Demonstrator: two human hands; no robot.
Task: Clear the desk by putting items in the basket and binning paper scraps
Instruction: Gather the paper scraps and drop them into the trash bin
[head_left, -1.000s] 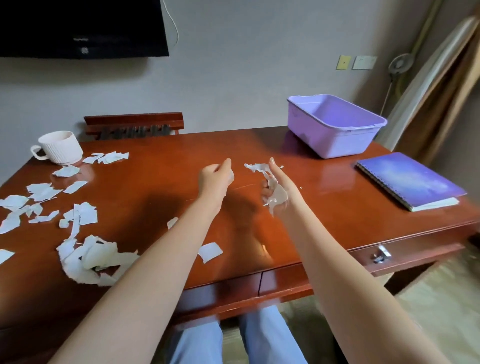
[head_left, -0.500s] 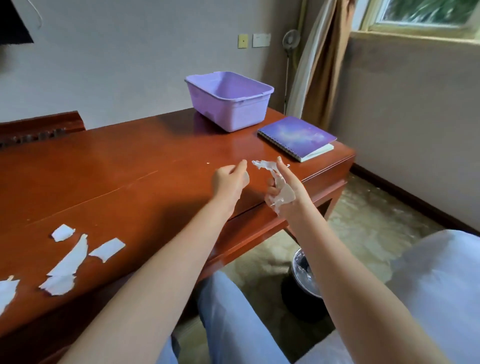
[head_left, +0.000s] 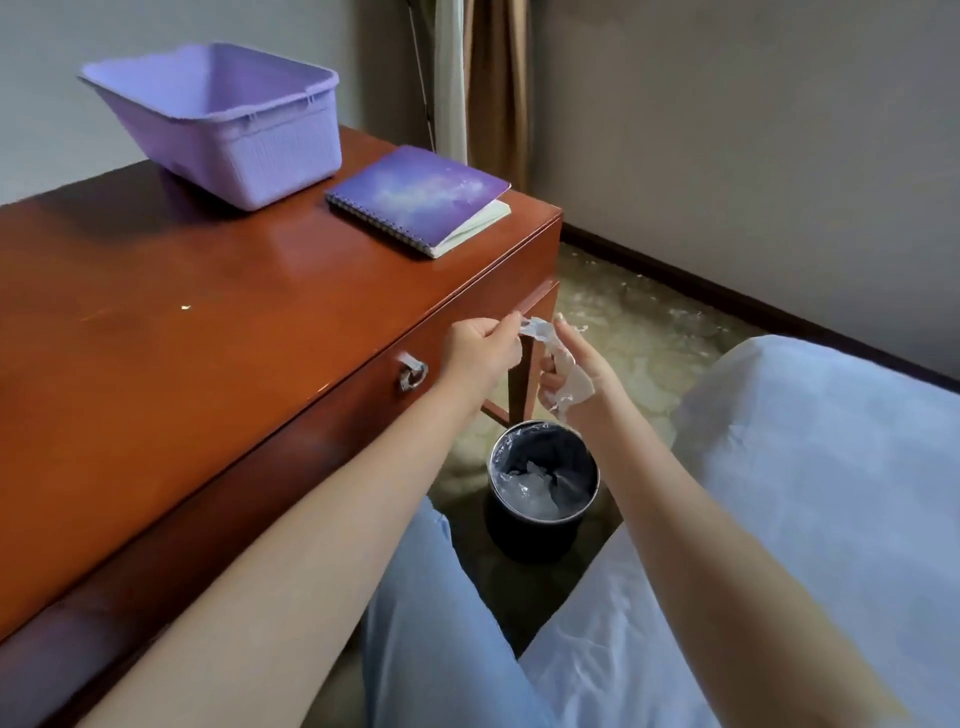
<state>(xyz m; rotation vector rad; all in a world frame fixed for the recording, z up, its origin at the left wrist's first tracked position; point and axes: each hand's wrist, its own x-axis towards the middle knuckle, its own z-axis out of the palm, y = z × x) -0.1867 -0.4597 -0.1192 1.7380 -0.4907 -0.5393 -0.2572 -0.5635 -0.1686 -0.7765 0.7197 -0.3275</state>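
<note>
The left grip (head_left: 480, 351) pinches one end of the scraps (head_left: 571, 387) and the right grip (head_left: 592, 364) curls round the rest, up above the bin (head_left: 543, 483) at 6 o'clock, so light pieces may drift past its rim.

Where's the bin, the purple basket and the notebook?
Bin (head_left: 535, 535): head view, on its dark outer wall.
Purple basket (head_left: 280, 156): head view, on its front wall.
Notebook (head_left: 415, 192): head view, on the middle of its cover.

Notebook (head_left: 421, 197) right of basket (head_left: 228, 122) (on desk (head_left: 156, 332))
</note>
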